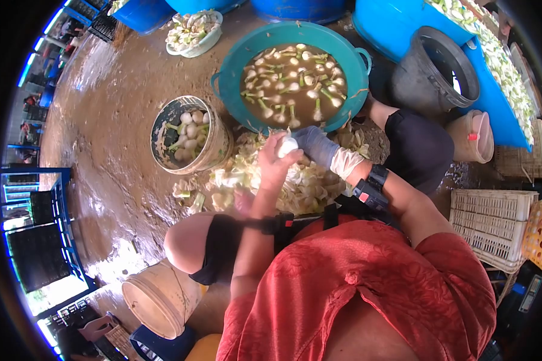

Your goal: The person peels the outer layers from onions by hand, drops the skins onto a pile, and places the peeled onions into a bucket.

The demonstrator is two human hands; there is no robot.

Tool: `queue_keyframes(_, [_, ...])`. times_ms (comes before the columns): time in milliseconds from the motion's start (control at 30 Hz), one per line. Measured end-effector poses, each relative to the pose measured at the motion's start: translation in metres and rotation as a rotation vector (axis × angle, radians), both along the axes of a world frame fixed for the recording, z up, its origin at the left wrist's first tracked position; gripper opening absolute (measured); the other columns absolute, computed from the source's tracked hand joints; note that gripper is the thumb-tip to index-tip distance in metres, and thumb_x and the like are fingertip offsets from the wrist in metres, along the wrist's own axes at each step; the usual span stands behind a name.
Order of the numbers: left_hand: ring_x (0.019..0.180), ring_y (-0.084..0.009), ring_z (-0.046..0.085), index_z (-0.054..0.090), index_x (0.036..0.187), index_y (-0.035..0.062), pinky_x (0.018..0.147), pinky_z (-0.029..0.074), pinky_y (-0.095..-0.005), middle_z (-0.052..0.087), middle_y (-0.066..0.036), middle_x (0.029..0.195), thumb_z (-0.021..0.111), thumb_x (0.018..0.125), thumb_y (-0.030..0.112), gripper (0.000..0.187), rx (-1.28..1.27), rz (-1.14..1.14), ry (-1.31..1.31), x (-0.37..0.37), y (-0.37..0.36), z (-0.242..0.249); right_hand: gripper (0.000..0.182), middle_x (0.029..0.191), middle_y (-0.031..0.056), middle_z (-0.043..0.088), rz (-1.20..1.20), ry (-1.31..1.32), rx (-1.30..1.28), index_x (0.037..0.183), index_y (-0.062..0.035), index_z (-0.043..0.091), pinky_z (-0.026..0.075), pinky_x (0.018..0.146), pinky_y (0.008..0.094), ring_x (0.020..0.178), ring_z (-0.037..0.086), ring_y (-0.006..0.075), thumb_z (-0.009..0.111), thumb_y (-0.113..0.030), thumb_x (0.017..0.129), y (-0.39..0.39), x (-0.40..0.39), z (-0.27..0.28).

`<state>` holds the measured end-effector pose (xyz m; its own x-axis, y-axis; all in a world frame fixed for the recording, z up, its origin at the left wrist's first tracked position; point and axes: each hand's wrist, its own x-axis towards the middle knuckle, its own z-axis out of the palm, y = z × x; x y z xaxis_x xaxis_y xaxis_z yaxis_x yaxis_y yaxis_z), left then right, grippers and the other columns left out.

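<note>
A white garlic bulb [287, 146] is between the bare fingers and thumb of my left hand [273, 157]. Against the bulb's right side rests my right hand [317, 145], in a grey-blue glove with a pale band at the wrist. Its fingers are curled in, and whatever they may hold is hidden. Under both hands lies a heap of pale peelings [304, 183]. Just beyond them stands a wide green tub [227, 63] of brown water, where several garlic bulbs with short green stems float. A dirty bucket [224, 139] with more bulbs [191, 131] is on the left.
A pale basin [209, 45] heaped with trimmings sits at the upper left on the wet muddy floor [111, 126]. Right of the tub are a black bucket [403, 84], a beige pail [462, 135] and white crates [488, 225]. A tipped bucket [183, 295] lies near my left knee.
</note>
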<state>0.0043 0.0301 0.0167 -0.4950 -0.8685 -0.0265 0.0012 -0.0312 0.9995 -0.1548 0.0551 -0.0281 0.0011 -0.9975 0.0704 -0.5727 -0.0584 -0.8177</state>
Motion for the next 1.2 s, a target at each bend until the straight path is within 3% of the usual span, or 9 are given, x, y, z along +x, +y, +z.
queue_keyframes(100, [0.085, -0.0135, 0.055, 0.056, 0.110, -0.0014, 0.077, 0.044, -0.0244, 0.060, -0.006, 0.094, 0.066, 0.066, 0.017, 0.048, 0.127, 0.045, 0.160, 0.000, -0.005, -0.001, 0.022, 0.073, 0.0105, 0.063, 0.205, 0.300, -0.348, 0.085, -0.0039, 0.062, 0.048, 0.065, 0.0331, 0.066, 0.062, 0.0238, 0.062, -0.026, 0.081, -0.001, -0.014, 0.001])
queue_keyframes(167, [0.089, -0.0159, 0.056, 0.054, 0.112, -0.0018, 0.081, 0.044, -0.0258, 0.060, -0.007, 0.097, 0.061, 0.062, 0.010, 0.051, 0.203, 0.052, 0.169, 0.002, -0.009, 0.002, 0.031, 0.070, 0.0041, 0.060, -0.041, -0.620, 0.457, 0.088, -0.0020, 0.061, 0.048, 0.063, 0.0301, 0.062, 0.058, 0.0141, 0.062, -0.033, 0.084, 0.005, -0.016, 0.039])
queue_keyframes(300, [0.094, -0.0204, 0.058, 0.056, 0.110, -0.0037, 0.088, 0.042, -0.0288, 0.060, -0.010, 0.100, 0.056, 0.057, 0.005, 0.054, 0.264, -0.025, 0.408, -0.003, -0.012, -0.001, 0.024, 0.070, 0.0020, 0.060, 0.124, -0.481, 0.384, 0.091, 0.0020, 0.062, 0.048, 0.063, 0.0286, 0.065, 0.056, 0.0091, 0.065, -0.021, 0.083, 0.002, -0.020, 0.051])
queue_keyframes(567, [0.064, -0.0146, 0.056, 0.062, 0.100, -0.0038, 0.062, 0.046, -0.0276, 0.057, 0.000, 0.070, 0.074, 0.072, 0.032, 0.047, 0.139, 0.131, -0.198, -0.007, -0.012, -0.008, 0.022, 0.077, 0.0208, 0.061, -0.085, -0.066, -0.126, 0.091, 0.0019, 0.061, 0.047, 0.066, 0.0366, 0.067, 0.057, 0.0324, 0.066, -0.013, 0.075, -0.001, -0.008, 0.022])
queue_keyframes(733, [0.075, -0.0157, 0.058, 0.061, 0.103, -0.0060, 0.068, 0.047, -0.0290, 0.061, -0.007, 0.083, 0.072, 0.070, 0.027, 0.048, -0.545, 0.094, -0.249, -0.014, -0.007, -0.020, 0.019, 0.080, 0.0181, 0.064, -0.245, -0.336, 0.129, 0.090, 0.0027, 0.061, 0.047, 0.069, 0.0355, 0.074, 0.062, 0.0258, 0.062, -0.012, 0.078, -0.003, -0.003, 0.019])
queue_keyframes(833, [0.080, -0.0219, 0.060, 0.059, 0.107, -0.0064, 0.072, 0.050, -0.0298, 0.061, -0.010, 0.095, 0.069, 0.069, 0.016, 0.046, 0.172, 0.079, 0.085, -0.011, -0.003, -0.022, 0.015, 0.084, 0.0126, 0.067, -0.170, -0.192, 0.041, 0.090, 0.0021, 0.062, 0.048, 0.071, 0.0305, 0.076, 0.062, 0.0161, 0.058, -0.009, 0.081, -0.008, -0.015, 0.005])
queue_keyframes(967, [0.079, -0.0212, 0.061, 0.057, 0.110, -0.0062, 0.069, 0.052, -0.0320, 0.062, -0.009, 0.089, 0.066, 0.071, 0.013, 0.044, 0.022, 0.072, 0.061, -0.010, -0.015, -0.037, 0.012, 0.083, 0.0144, 0.065, -0.319, -0.907, 0.334, 0.090, 0.0001, 0.062, 0.048, 0.068, 0.0317, 0.075, 0.061, 0.0191, 0.057, -0.007, 0.081, -0.001, -0.020, 0.015])
queue_keyframes(1033, [0.077, -0.0213, 0.062, 0.055, 0.110, -0.0057, 0.065, 0.053, -0.0329, 0.063, -0.012, 0.088, 0.061, 0.074, 0.011, 0.039, 0.600, 0.115, 0.150, -0.011, -0.012, -0.028, 0.012, 0.079, 0.0158, 0.063, -0.065, -0.136, -0.061, 0.089, -0.0021, 0.063, 0.048, 0.066, 0.0350, 0.071, 0.061, 0.0258, 0.059, -0.009, 0.080, 0.001, -0.026, 0.020])
queue_keyframes(1200, [0.073, -0.0304, 0.059, 0.059, 0.101, -0.0012, 0.059, 0.048, -0.0324, 0.060, -0.018, 0.084, 0.061, 0.075, 0.017, 0.032, 0.824, -0.397, 0.757, 0.000, -0.021, -0.023, 0.017, 0.084, 0.0178, 0.063, -0.287, 0.122, 0.133, 0.089, -0.0026, 0.064, 0.048, 0.069, 0.0388, 0.076, 0.061, 0.0322, 0.065, -0.014, 0.077, -0.002, -0.079, 0.014])
